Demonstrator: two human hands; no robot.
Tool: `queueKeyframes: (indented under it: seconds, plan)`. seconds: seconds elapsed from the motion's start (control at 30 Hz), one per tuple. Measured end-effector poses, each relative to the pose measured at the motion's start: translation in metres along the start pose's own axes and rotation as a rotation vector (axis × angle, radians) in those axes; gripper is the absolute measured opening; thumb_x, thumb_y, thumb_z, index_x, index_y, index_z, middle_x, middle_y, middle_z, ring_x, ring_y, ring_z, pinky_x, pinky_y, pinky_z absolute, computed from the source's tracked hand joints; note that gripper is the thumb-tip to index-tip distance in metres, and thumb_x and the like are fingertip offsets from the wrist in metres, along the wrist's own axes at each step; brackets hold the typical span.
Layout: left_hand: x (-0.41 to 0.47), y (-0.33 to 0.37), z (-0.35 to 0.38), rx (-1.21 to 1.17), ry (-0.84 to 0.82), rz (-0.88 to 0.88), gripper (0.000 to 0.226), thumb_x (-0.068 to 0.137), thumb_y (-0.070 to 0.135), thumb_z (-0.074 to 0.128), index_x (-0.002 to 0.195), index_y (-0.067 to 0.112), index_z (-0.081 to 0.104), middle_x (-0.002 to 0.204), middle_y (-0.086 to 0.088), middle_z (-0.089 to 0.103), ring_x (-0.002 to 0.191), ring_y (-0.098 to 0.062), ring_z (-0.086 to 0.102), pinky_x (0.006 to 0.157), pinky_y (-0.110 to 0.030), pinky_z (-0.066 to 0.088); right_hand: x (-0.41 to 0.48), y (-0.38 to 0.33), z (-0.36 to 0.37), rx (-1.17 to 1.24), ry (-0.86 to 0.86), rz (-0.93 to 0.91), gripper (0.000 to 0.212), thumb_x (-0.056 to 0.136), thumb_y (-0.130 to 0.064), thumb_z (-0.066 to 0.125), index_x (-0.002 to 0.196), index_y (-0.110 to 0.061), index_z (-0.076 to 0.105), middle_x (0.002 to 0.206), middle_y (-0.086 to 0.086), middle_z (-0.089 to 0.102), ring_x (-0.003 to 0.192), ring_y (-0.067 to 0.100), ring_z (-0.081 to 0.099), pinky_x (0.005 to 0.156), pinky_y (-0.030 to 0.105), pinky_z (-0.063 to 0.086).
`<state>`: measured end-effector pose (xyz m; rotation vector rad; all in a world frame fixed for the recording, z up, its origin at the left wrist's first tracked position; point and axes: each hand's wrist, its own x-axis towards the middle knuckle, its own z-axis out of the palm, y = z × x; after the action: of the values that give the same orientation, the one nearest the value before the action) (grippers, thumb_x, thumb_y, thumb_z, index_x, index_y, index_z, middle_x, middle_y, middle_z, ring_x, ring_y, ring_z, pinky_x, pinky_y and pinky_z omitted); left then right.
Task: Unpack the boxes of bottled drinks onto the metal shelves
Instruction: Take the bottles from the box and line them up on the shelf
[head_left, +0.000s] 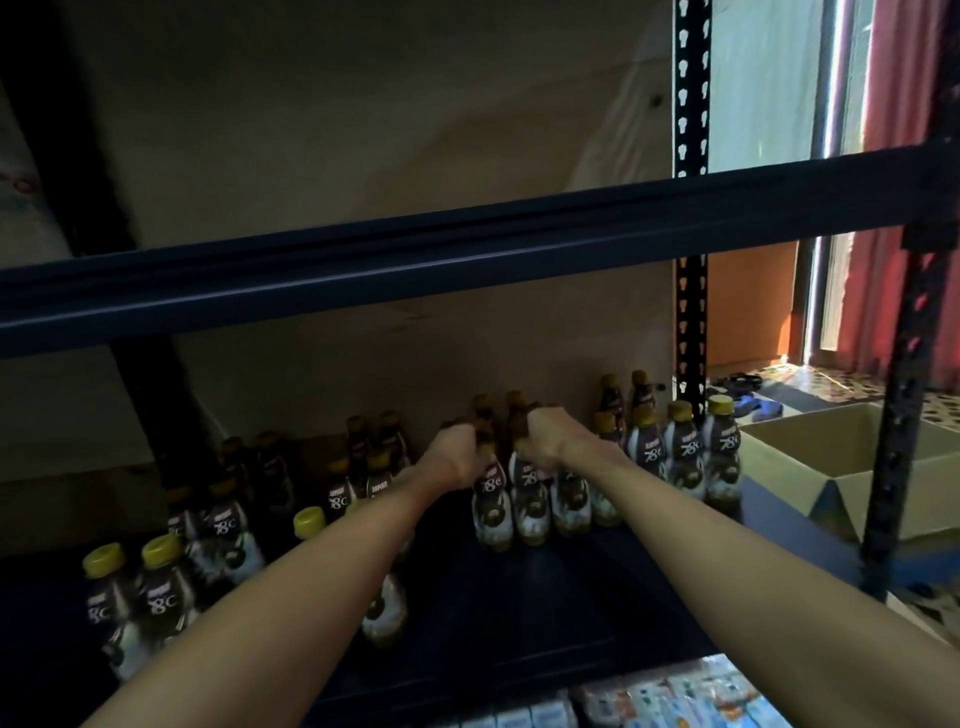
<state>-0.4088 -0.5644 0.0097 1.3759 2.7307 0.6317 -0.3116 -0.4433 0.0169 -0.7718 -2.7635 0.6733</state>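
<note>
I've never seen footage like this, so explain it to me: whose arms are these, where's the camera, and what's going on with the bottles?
There is no machine here. The one picture comes from a camera worn on a person's head, looking forward and down, so both bare arms are the wearer's own. The left hand and the right hand each grip bottles by their tops. These stand on a dark metal shelf, with more yellow-capped ones on either side. An open cardboard box sits to the right, past the shelf post. The picture is blurred, so how many each hand holds is unclear.
</note>
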Motion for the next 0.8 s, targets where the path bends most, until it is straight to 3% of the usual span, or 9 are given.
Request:
queueKeyframes:
  seconds: [0.17,0.3,0.4,0.57,0.67,0.8]
  plan:
    - [0.005,-0.01,-0.004,0.018,-0.016,-0.011,0.041,0.091,0.029,0.07,0.129,0.015,0.063,0.129,-0.008,0.063,0.12,-0.024,0.057,0.093,-0.027,0.043,0.003,0.005,0.001,-0.016,-0.008,-0.035,0.018,0.097,-0.017,0.064,0.109,-0.004,0.065,0.102,0.014,0.072,0.086,0.023,0.072,0.079,0.033,0.06]
    - [0.001,-0.012,-0.01,0.009,-0.051,-0.006,0.041,0.087,0.03,0.075,0.124,0.016,0.064,0.127,-0.004,0.063,0.119,-0.022,0.057,0.096,-0.027,0.044,-0.002,0.007,-0.007,0.016,-0.052,-0.05,0.025,0.093,-0.016,0.071,0.117,-0.011,0.063,0.121,0.01,0.062,0.079,0.018,0.069,0.052,0.021,0.052]
    - [-0.007,-0.01,-0.011,-0.002,-0.069,0.02,0.045,0.081,0.032,0.081,0.122,0.021,0.067,0.124,-0.002,0.066,0.117,-0.018,0.059,0.101,-0.031,0.046,-0.014,0.009,-0.012,0.096,-0.073,-0.061,0.023,0.09,-0.012,0.073,0.109,-0.024,0.068,0.129,0.009,0.051,0.083,0.021,0.071,0.054,0.022,0.057]
    - [-0.027,-0.003,-0.012,-0.042,-0.091,0.071,0.043,0.078,0.03,0.083,0.118,0.023,0.07,0.103,-0.001,0.072,0.099,-0.011,0.066,0.096,-0.026,0.051,-0.038,0.013,-0.024,0.08,-0.129,-0.073,0.022,0.089,-0.007,0.075,0.106,-0.02,0.07,0.12,0.007,0.059,0.069,0.015,0.071,0.054,0.02,0.054]
    - [-0.034,0.002,-0.012,-0.069,-0.116,0.075,0.044,0.077,0.028,0.085,0.117,0.022,0.069,0.102,-0.001,0.073,0.096,-0.01,0.067,0.084,-0.018,0.05,-0.045,0.016,-0.029,0.06,-0.155,-0.078,0.022,0.087,-0.007,0.077,0.104,-0.018,0.07,0.112,0.007,0.065,0.064,0.013,0.069,0.054,0.02,0.054]
    - [-0.041,0.006,-0.011,-0.072,-0.108,0.101,0.042,0.076,0.028,0.085,0.115,0.024,0.07,0.099,0.001,0.074,0.094,-0.008,0.067,0.087,-0.019,0.052,-0.049,0.022,-0.029,0.054,-0.156,-0.09,0.022,0.084,-0.011,0.08,0.101,-0.022,0.07,0.105,0.006,0.069,0.062,0.01,0.07,0.057,0.022,0.057]
